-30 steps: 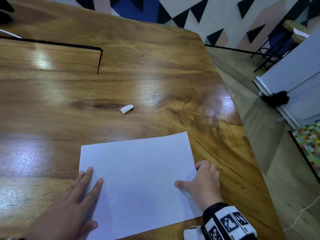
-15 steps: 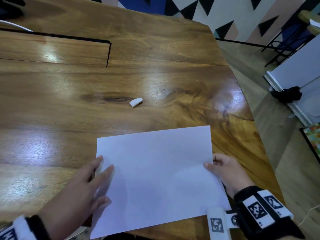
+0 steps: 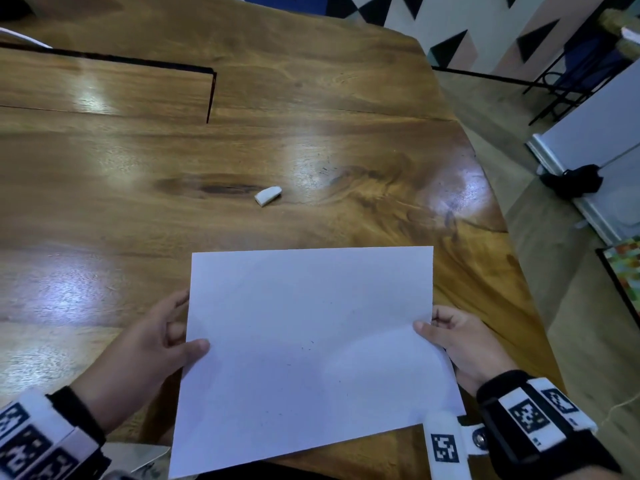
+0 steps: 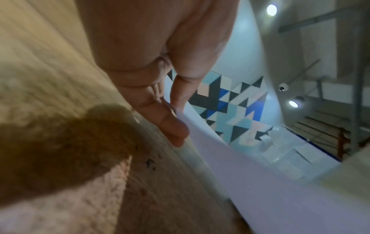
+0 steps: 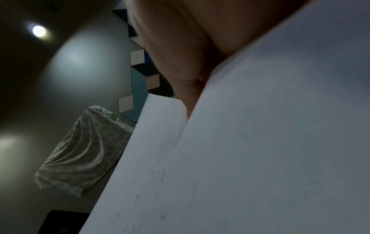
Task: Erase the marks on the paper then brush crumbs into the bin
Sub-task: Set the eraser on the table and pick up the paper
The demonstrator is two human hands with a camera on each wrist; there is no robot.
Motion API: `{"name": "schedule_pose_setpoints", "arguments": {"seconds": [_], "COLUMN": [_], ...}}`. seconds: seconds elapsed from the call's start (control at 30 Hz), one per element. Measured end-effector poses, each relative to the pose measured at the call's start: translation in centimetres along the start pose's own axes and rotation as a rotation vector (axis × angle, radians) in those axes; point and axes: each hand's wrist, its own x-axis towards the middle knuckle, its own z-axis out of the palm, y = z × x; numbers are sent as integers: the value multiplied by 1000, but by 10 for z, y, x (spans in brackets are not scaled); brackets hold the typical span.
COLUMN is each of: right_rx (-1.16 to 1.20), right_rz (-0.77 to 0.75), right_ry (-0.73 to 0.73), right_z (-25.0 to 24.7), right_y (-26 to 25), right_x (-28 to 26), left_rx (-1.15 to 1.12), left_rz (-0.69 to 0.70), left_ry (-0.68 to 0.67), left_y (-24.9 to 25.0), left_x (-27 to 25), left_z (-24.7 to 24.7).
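A white sheet of paper [image 3: 308, 344] is held above the near edge of the wooden table [image 3: 173, 220], with small dark crumbs scattered on it. My left hand [image 3: 176, 341] pinches its left edge, thumb on top and fingers underneath. My right hand [image 3: 443, 332] pinches the right edge the same way. In the left wrist view the left hand [image 4: 174, 110] grips the paper [image 4: 260, 182] edge. In the right wrist view the paper [image 5: 260, 150] fills the frame below the thumb. A small white eraser [image 3: 267, 195] lies on the table beyond the paper.
A dark slot [image 3: 209, 95] cuts into the tabletop at the back left. The table's right edge drops to the floor, where a black object [image 3: 573, 180] lies beside a white unit [image 3: 595, 133]. A pale sheet corner [image 3: 138, 457] shows under my left wrist.
Both hands went from resting flat on the paper to pinching its side edges. The paper has come up off the table and toward me.
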Motion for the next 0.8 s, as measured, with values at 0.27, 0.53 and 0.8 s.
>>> {"name": "schedule_pose_setpoints", "arguments": {"seconds": [0.27, 0.53, 0.8], "right_rx": [-161, -342, -512], "right_rz": [-145, -313, -375], "right_ry": [-38, -176, -440], "right_z": [18, 41, 103], "right_y": [-13, -27, -15], "right_x": [1, -4, -16], "left_rx": [-156, -189, -244], "left_rz": [-14, 73, 66], "left_ry": [90, 277, 459], "left_y": [-23, -54, -104], "left_x": [-23, -61, -132], "left_z": [-11, -29, -55]}}
